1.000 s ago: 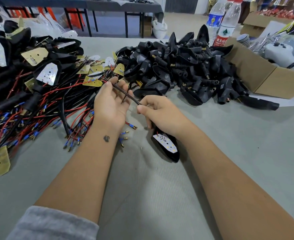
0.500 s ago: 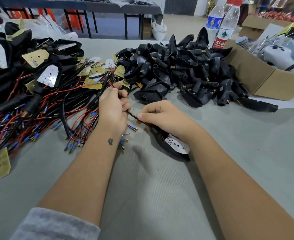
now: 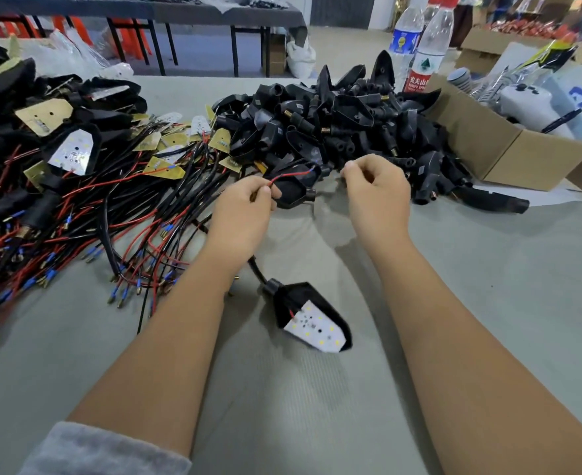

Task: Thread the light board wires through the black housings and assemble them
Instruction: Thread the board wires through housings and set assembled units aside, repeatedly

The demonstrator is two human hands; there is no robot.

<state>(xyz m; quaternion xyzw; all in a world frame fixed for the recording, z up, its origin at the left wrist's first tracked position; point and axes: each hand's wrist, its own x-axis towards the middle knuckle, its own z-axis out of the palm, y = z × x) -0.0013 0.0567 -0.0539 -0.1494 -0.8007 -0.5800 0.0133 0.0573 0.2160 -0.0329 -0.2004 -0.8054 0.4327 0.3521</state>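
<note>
My left hand (image 3: 245,207) grips a black sleeved cable with a red wire (image 3: 287,175) sticking out past the fingers. The cable runs down from under that hand to a black housing (image 3: 291,301) lying on the grey table between my forearms. A white light board (image 3: 313,329) is seated in the housing's open face. My right hand (image 3: 377,192) hovers at the near edge of the pile of empty black housings (image 3: 334,125), its fingers curled with nothing visible in them. One empty housing (image 3: 293,192) lies just right of my left hand.
A tangle of red and black wires with light boards (image 3: 111,207) covers the table's left side, with finished units (image 3: 71,150) behind it. An open cardboard box (image 3: 522,156) stands at the right. Two water bottles (image 3: 426,46) stand behind the housing pile.
My right hand let go of the housing and moved up and right to the housing pile. The housing with its board now lies nearer me. My left hand pulled the wires upward.
</note>
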